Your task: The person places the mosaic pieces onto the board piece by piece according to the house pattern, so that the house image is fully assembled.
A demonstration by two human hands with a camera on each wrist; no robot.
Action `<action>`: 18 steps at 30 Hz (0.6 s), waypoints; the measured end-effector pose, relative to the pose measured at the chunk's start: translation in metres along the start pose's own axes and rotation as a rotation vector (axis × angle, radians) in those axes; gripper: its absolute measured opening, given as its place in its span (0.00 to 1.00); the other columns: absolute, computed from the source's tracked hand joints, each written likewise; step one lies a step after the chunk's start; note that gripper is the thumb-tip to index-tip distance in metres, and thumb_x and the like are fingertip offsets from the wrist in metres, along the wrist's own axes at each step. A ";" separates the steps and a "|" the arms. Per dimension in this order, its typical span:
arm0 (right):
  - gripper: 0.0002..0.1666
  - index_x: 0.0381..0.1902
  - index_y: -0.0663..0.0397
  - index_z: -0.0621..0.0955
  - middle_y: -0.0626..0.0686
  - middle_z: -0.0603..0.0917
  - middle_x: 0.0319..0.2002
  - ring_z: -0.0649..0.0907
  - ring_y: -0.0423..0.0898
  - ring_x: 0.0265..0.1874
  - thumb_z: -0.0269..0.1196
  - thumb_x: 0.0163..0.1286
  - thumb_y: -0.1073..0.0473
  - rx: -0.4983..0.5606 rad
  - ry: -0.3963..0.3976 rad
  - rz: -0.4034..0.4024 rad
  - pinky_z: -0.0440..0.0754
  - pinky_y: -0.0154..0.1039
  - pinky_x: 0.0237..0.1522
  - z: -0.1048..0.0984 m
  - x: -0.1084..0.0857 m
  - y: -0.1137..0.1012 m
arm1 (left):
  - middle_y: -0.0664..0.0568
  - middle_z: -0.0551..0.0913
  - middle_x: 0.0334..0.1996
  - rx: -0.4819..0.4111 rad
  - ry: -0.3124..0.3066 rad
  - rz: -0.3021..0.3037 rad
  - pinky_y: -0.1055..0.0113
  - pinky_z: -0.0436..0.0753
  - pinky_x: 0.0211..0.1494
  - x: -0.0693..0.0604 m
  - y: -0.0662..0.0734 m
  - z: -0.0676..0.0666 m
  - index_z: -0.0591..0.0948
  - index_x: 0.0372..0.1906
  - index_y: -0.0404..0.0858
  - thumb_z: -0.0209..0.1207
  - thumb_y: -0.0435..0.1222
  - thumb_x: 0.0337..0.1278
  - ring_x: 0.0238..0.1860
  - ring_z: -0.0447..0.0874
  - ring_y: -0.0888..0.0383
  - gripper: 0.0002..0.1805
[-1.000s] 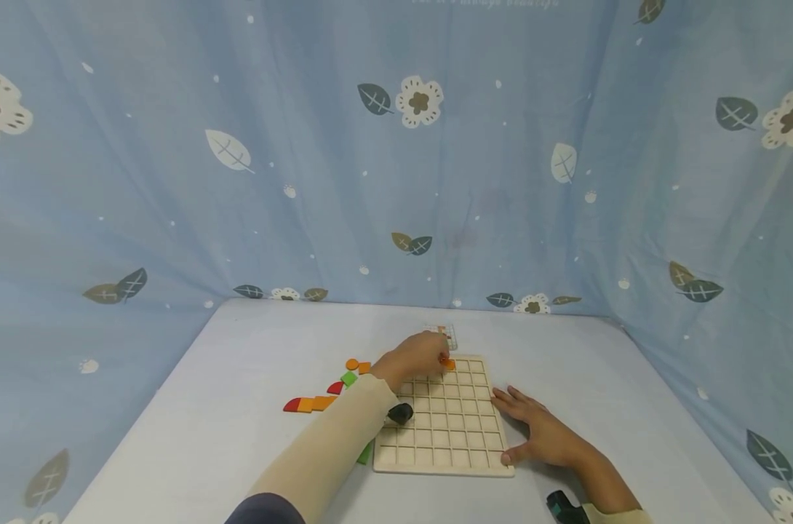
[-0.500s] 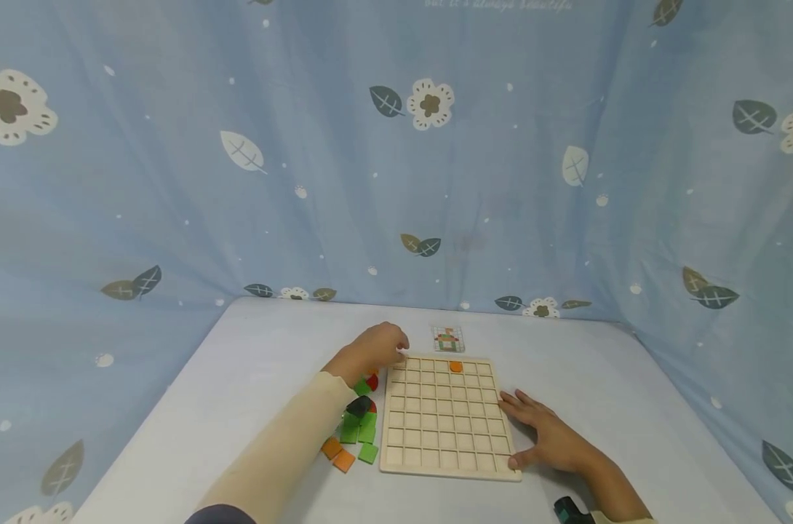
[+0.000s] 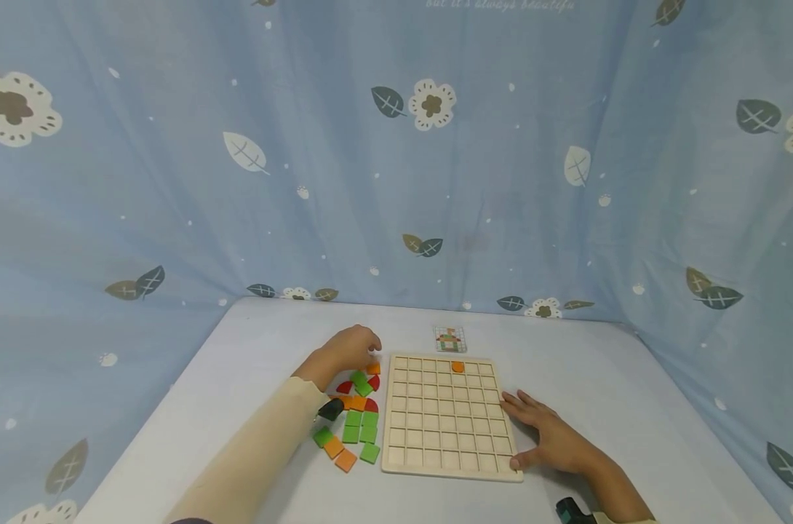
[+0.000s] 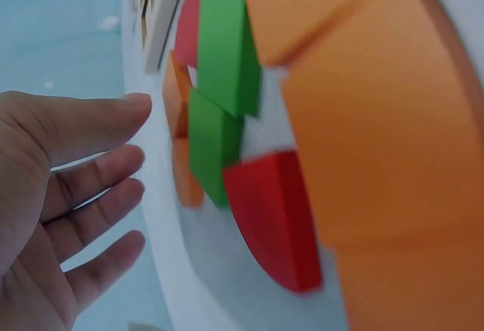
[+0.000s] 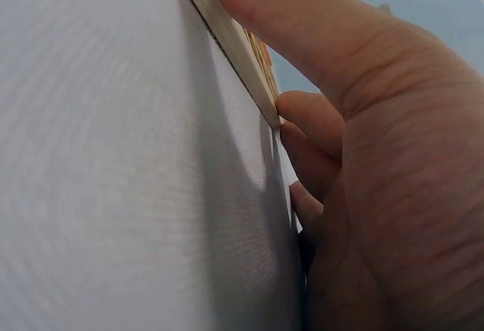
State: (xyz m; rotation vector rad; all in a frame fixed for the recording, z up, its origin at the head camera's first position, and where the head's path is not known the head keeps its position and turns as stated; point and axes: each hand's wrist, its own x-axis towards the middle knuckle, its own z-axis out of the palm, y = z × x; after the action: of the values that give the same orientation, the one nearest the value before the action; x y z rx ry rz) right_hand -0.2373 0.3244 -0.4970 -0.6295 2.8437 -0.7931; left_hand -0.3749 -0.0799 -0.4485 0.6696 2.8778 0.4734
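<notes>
In the head view a wooden grid board [image 3: 441,422] lies on the table, with one orange round piece [image 3: 458,367] in its top row. My left hand [image 3: 345,351] hovers over the back of the loose pieces, near an orange square [image 3: 373,369]. The left wrist view shows that hand [image 4: 68,187] with its fingers apart and holding nothing, beside green pieces [image 4: 221,55] and a red quarter piece [image 4: 276,221]. My right hand [image 3: 550,437] rests at the board's right edge; in the right wrist view its thumb and fingertips touch the wooden rim [image 5: 234,47].
A small printed card [image 3: 450,339] lies behind the board. Left of the board several green, orange and red pieces are spread, among them a green square [image 3: 370,453] and an orange square [image 3: 345,460] toward the front. A patterned blue curtain [image 3: 344,218] hangs behind the table.
My left hand has let go of the orange round piece on the board and moved left to the loose pieces. The card is uncovered. My right hand stays at the board's edge.
</notes>
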 end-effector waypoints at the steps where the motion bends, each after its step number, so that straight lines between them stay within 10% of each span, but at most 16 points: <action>1: 0.65 0.72 0.51 0.66 0.57 0.59 0.73 0.51 0.66 0.72 0.72 0.39 0.28 -0.001 0.001 0.001 0.49 0.72 0.62 0.000 0.000 0.000 | 0.55 0.84 0.43 0.000 -0.007 -0.012 0.58 0.78 0.54 -0.001 -0.002 0.000 0.86 0.47 0.43 0.66 0.38 0.57 0.41 0.79 0.58 0.12; 18: 0.66 0.73 0.51 0.66 0.55 0.59 0.74 0.51 0.65 0.72 0.72 0.39 0.28 0.024 -0.003 -0.008 0.49 0.71 0.63 0.000 -0.001 0.001 | 0.58 0.83 0.38 0.009 -0.067 -0.030 0.58 0.78 0.51 -0.016 -0.013 0.003 0.87 0.41 0.45 0.67 0.37 0.57 0.38 0.77 0.59 0.07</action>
State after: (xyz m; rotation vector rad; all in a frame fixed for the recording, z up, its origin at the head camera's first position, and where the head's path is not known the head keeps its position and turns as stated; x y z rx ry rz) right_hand -0.2368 0.3251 -0.4974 -0.6387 2.8268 -0.8257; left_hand -0.3655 -0.0971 -0.4544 0.6298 2.8247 0.4251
